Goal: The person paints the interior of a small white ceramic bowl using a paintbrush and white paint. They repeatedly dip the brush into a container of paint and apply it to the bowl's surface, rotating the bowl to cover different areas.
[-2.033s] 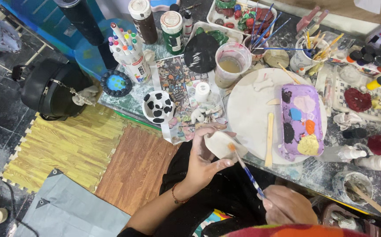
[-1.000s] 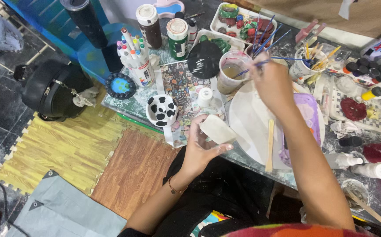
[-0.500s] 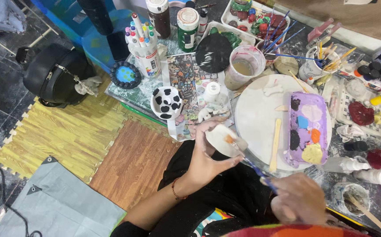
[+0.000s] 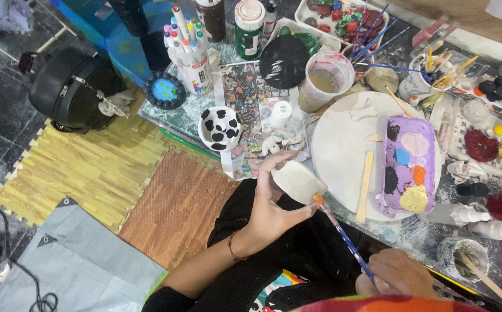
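My left hand (image 4: pixel 269 203) holds a small white clay piece (image 4: pixel 297 180) up over my lap at the table's front edge. My right hand (image 4: pixel 398 276), low at the bottom right, grips a thin blue-handled paintbrush (image 4: pixel 343 238). The brush's orange-tipped bristles touch the lower right edge of the white piece. A purple paint palette (image 4: pixel 411 164) with black, blue, orange, pink and yellow blobs lies on a round white board (image 4: pixel 343 138), to the right of the piece. A wooden stick (image 4: pixel 366 185) rests beside the palette.
A cup of murky water (image 4: pixel 323 81), a black-spotted white bowl (image 4: pixel 220 127), a cup of markers (image 4: pixel 187 46), paint jars, brushes in a mug (image 4: pixel 418 81) and small bottles crowd the table. A black bag (image 4: pixel 72 89) and foam mats (image 4: pixel 106 167) lie on the floor to the left.
My right hand reached out to the water cup with the brush, then drew back to my lap. The brush tip now touches the white piece in my left hand.
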